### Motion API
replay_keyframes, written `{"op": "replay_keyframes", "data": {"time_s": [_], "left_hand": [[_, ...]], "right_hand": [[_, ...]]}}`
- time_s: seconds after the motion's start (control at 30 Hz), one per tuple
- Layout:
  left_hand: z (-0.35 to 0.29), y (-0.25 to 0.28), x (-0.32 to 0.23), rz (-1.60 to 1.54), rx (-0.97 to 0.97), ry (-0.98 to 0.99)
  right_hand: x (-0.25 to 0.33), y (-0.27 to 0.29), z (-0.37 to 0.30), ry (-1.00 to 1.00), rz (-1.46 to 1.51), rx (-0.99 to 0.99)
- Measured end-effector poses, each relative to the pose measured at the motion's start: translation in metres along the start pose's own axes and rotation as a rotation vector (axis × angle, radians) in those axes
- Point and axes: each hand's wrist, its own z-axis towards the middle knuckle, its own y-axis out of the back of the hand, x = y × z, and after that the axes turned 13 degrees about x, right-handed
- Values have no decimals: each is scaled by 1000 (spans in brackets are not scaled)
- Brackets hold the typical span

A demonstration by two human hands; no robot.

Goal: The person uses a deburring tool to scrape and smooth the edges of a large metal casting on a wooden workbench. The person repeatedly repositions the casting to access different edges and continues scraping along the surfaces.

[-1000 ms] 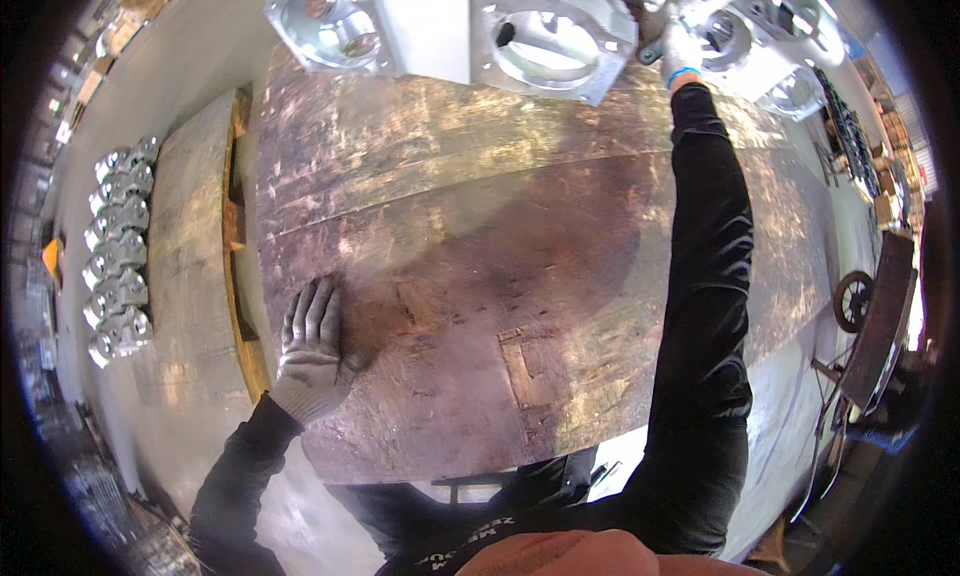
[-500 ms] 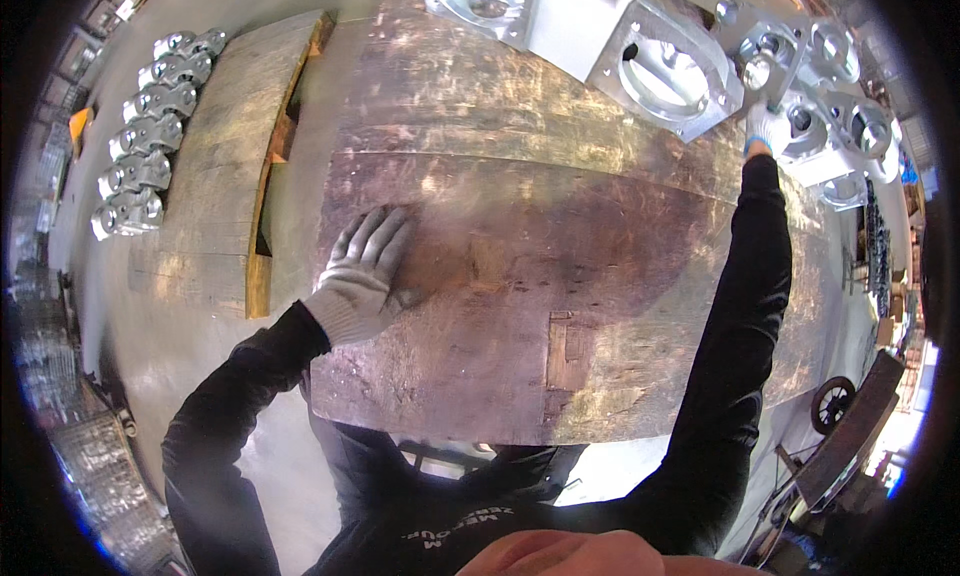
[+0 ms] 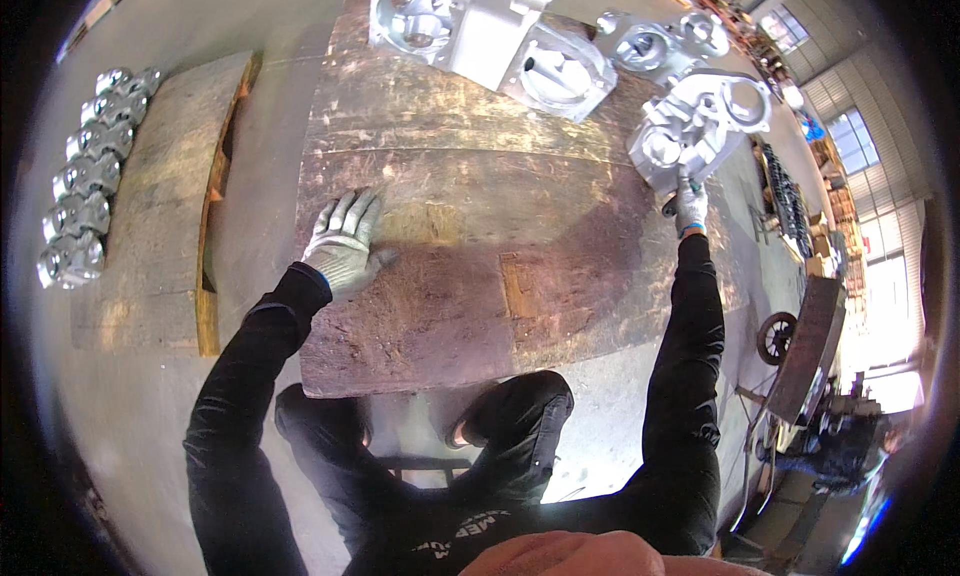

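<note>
A worn wooden tabletop (image 3: 440,216) spreads in front of me. Gloved in white, my left hand (image 3: 343,244) lies flat near its left edge, fingers stretched out and nothing held. At the far right, my right hand (image 3: 690,204), also gloved, grips the near end of a silver metal casting (image 3: 700,126) with round bores. Its fingers are partly hidden by the part. Behind that piece sits another bored casting (image 3: 640,48). Farther left stands a larger silver housing (image 3: 555,73), beside a block-shaped metal part (image 3: 500,36) and a further round-bored housing (image 3: 415,21).
On the left is a low wooden pallet (image 3: 160,196), with a row of silver castings (image 3: 85,181) along its far left side. A wheeled cart (image 3: 805,351) stands at the right. My knees (image 3: 520,416) are just under the table's front edge.
My right hand has drawn the casting nearer, apart from the other castings at the far right. My left hand stays flat on the tabletop. The whole view has shifted.
</note>
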Motion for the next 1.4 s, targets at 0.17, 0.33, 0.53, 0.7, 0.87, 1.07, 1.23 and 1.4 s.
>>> {"op": "replay_keyframes", "data": {"time_s": [0.17, 0.33, 0.53, 0.7, 0.87, 1.07, 1.23, 1.4], "left_hand": [[5, -8, -1, 70, -11, 46], [13, -16, 4, 72, -64, 40], [-16, -27, -19, -22, -314, 50], [-90, -20, -34, -487, -674, -217], [-117, -18, -6, -869, -765, -5], [-125, 20, 34, -1180, -1052, -131], [-168, 81, -28, -893, -1153, -199], [-170, 146, -197, -165, -1170, -550]], "right_hand": [[26, -31, -88, 33, 1, 12], [49, -104, -168, 225, -108, -94], [90, -172, -308, 337, -242, -96], [139, -249, -410, 449, -379, -133], [177, -314, -480, 405, -357, 187], [200, -284, -519, 581, 39, 586], [140, -168, -562, 148, 223, 508], [89, -105, -522, -224, 259, 103]]}}
